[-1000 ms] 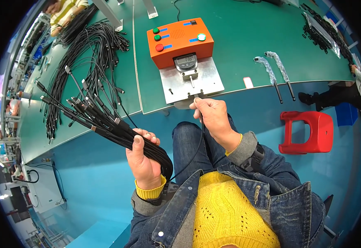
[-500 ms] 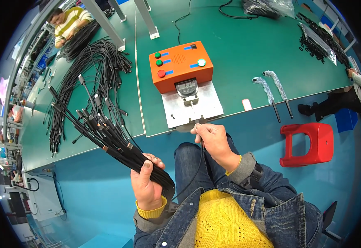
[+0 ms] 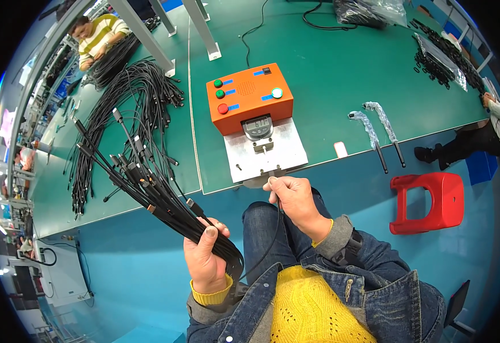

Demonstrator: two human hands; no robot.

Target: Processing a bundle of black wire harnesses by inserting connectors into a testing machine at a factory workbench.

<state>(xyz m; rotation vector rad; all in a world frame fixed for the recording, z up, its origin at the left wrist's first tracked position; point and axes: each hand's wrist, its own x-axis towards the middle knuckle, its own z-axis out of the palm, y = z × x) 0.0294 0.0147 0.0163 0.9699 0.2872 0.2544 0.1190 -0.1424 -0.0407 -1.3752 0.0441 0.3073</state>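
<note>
My left hand (image 3: 208, 260) is wrapped round a thick bundle of black cables (image 3: 172, 214), their connector ends fanning out to the upper left. In my right hand (image 3: 295, 199) one cable end is pinched at the front edge of a metal plate (image 3: 243, 155). That cable (image 3: 277, 228) hangs down in a curve back toward the bundle; its plug is hidden by my fingers and the fixture. Behind the plate stands an orange test box (image 3: 248, 94) with green and red buttons and a lit white one. A small digital gauge (image 3: 258, 127) sits at its front.
More black cables (image 3: 127, 86) lie in a heap on the green table (image 3: 324, 80) at the left. Two plastic-wrapped cables (image 3: 375, 134) and a small white card (image 3: 340, 150) are at the right. A red stool (image 3: 454, 203) stands on the floor. Other people sit nearby.
The view has shifted slightly. My right hand stays at the plate's front edge with the cable end, and my left hand still holds the bundle.
</note>
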